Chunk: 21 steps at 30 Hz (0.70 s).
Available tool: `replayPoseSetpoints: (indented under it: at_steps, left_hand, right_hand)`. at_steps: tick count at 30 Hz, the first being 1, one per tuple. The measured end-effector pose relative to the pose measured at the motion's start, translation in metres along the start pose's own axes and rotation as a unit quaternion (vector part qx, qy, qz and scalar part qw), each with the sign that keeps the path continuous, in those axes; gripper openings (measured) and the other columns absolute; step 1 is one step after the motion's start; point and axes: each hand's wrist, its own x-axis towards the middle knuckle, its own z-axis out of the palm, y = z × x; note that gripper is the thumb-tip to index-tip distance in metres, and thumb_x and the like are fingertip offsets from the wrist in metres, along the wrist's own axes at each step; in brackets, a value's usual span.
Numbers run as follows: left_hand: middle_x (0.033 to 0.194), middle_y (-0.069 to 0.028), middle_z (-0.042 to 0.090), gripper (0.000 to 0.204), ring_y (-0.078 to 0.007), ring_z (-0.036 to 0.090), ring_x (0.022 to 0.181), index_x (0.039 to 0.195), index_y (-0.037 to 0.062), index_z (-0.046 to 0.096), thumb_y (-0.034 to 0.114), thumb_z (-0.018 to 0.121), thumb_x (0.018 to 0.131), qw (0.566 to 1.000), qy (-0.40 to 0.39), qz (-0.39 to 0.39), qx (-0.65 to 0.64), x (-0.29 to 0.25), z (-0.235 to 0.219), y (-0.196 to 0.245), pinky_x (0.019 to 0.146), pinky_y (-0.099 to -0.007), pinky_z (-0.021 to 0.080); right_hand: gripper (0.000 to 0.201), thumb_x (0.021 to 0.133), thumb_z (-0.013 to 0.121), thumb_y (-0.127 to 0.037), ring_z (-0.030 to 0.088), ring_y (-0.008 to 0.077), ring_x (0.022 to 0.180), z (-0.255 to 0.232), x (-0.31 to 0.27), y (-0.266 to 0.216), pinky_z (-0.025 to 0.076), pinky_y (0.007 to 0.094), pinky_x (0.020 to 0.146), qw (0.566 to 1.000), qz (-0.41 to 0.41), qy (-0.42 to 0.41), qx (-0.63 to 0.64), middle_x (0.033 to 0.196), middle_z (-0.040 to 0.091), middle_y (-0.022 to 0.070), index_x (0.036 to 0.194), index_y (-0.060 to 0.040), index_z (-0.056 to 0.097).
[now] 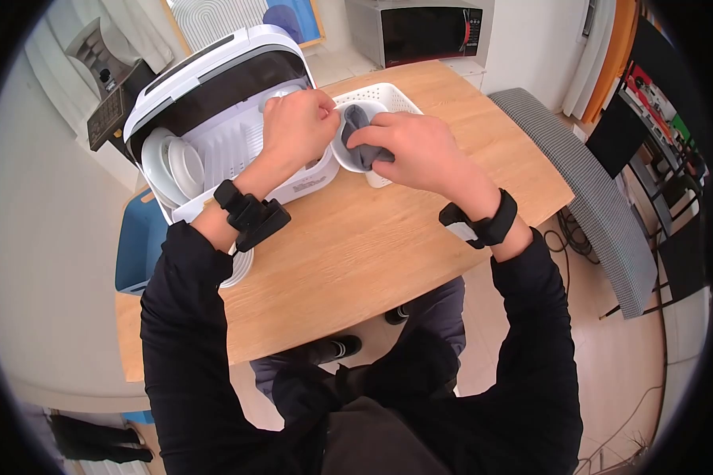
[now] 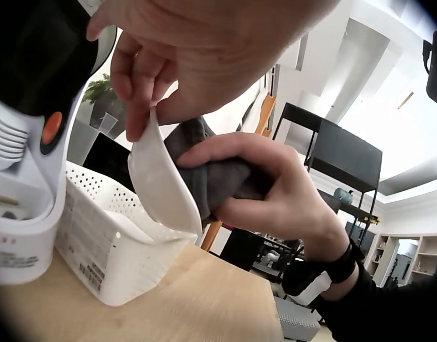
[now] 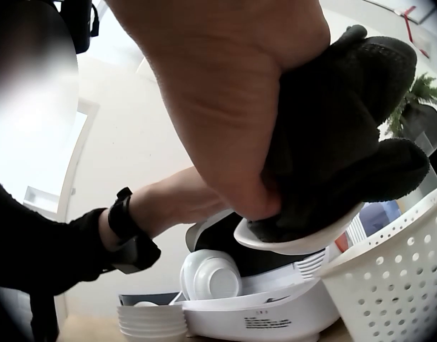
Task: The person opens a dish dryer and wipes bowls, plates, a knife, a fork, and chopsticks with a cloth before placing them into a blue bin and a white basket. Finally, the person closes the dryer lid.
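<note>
Hands both at the bowl [image 2: 158, 182], above the counter [image 1: 333, 261]. Left hand [image 1: 297, 123]: forearm reaching toward 12, thumb and fingers pinching the rim; bowl tilted up steeply. Right hand [image 1: 420, 150]: forearm angled toward 11, thumb and fingers curled round a bunched grey cloth [image 2: 229, 182], which lies against the bowl's inside. Basket [image 2: 97, 239], white and perforated, behind the bowl at 1 o'clock; barcode on its side, print too small to read. Dish box [image 1: 309, 170] at 9 from the bowl, small dark lines of print on its front, illegible. Plates [image 1: 162, 166] upright inside its left end.
</note>
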Motion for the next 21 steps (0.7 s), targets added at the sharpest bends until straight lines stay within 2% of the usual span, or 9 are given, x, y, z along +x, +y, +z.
replayPoseSetpoints:
  at_steps: [3,6,9,12,15,16,18,21]
  left_hand:
    - [0.082,-0.015,0.072,0.024,-0.0299,0.07,0.078,0.095,0.001,0.073,0.021,0.068,0.081,1.0,-0.004,0.001,-0.011,0.002,0.005,0.003,0.072,-0.0378,0.054]
    - [0.083,-0.0143,0.072,0.024,-0.03,0.07,0.08,0.094,0.001,0.073,0.02,0.068,0.081,0.998,0.002,0.007,-0.055,0.006,0.012,0.012,0.073,-0.0383,0.053]
    - [0.087,-0.0155,0.072,0.024,-0.0307,0.07,0.082,0.095,0.0015,0.073,0.021,0.067,0.081,0.999,-0.028,0.011,-0.014,0.013,0.017,0.013,0.075,-0.0387,0.053]
    - [0.089,-0.0164,0.072,0.024,-0.0316,0.069,0.082,0.094,0.002,0.074,0.021,0.067,0.081,1.0,-0.014,0.01,0.021,0.019,0.031,0.0,0.075,-0.0389,0.053]
    - [0.089,-0.0161,0.072,0.024,-0.0316,0.07,0.083,0.095,0.0025,0.074,0.022,0.069,0.082,0.999,-0.009,-0.042,-0.011,0.048,0.045,-0.014,0.076,-0.0386,0.054]
    - [0.089,-0.016,0.072,0.024,-0.0314,0.07,0.084,0.094,0.0028,0.074,0.022,0.069,0.082,0.998,-0.027,-0.056,-0.019,0.059,0.047,-0.018,0.077,-0.0385,0.054]
    - [0.089,-0.0159,0.072,0.023,-0.031,0.07,0.086,0.093,0.0032,0.074,0.023,0.071,0.081,0.994,-0.063,-0.085,-0.035,0.081,0.053,-0.023,0.078,-0.0384,0.054]
    - [0.094,-0.0171,0.072,0.024,-0.0316,0.069,0.091,0.094,0.0045,0.074,0.024,0.072,0.08,0.979,-0.161,-0.122,0.019,0.11,0.069,-0.025,0.08,-0.0392,0.053]
  right_hand:
    - [0.029,0.073,0.071,-0.014,0.065,0.0216,0.083,0.003,0.0,0.01,0.053,0.0356,0.066,0.993,0.039,0.053,0.1,0.085,0.062,-0.0004,0.099,-0.0256,0.07]
    - [0.031,0.074,0.068,-0.011,0.065,0.0218,0.086,0.01,0.004,0.013,0.053,0.0365,0.068,0.982,0.033,0.178,-0.054,0.086,0.062,-0.0002,0.101,-0.0264,0.07]
    - [0.032,0.075,0.066,-0.011,0.065,0.0233,0.091,0.0,0.0,0.01,0.053,0.0371,0.069,0.997,0.076,0.014,-0.027,0.089,0.064,0.0011,0.104,-0.026,0.069]
    - [0.032,0.076,0.064,-0.013,0.065,0.0261,0.09,-0.011,-0.005,0.021,0.053,0.0378,0.07,0.991,0.123,-0.008,0.053,0.094,0.066,0.0026,0.106,-0.0248,0.069]
    - [0.032,0.078,0.064,-0.015,0.066,0.027,0.09,-0.025,-0.003,0.039,0.053,0.0378,0.072,0.961,0.228,0.144,0.07,0.099,0.067,0.0033,0.107,-0.0246,0.068]
    - [0.032,0.079,0.064,-0.016,0.066,0.0265,0.089,-0.032,-0.003,0.042,0.052,0.0368,0.071,0.955,0.242,0.161,0.053,0.1,0.067,0.003,0.109,-0.0247,0.068]
    - [0.032,0.079,0.064,-0.016,0.066,0.0256,0.089,-0.039,-0.005,0.052,0.052,0.0364,0.071,0.952,0.265,0.152,0.026,0.1,0.067,0.0029,0.109,-0.0248,0.068]
    - [0.032,0.079,0.065,-0.015,0.066,0.0242,0.088,-0.043,-0.009,0.064,0.052,0.0354,0.069,0.95,0.287,0.126,-0.008,0.097,0.067,0.0027,0.109,-0.0247,0.069]
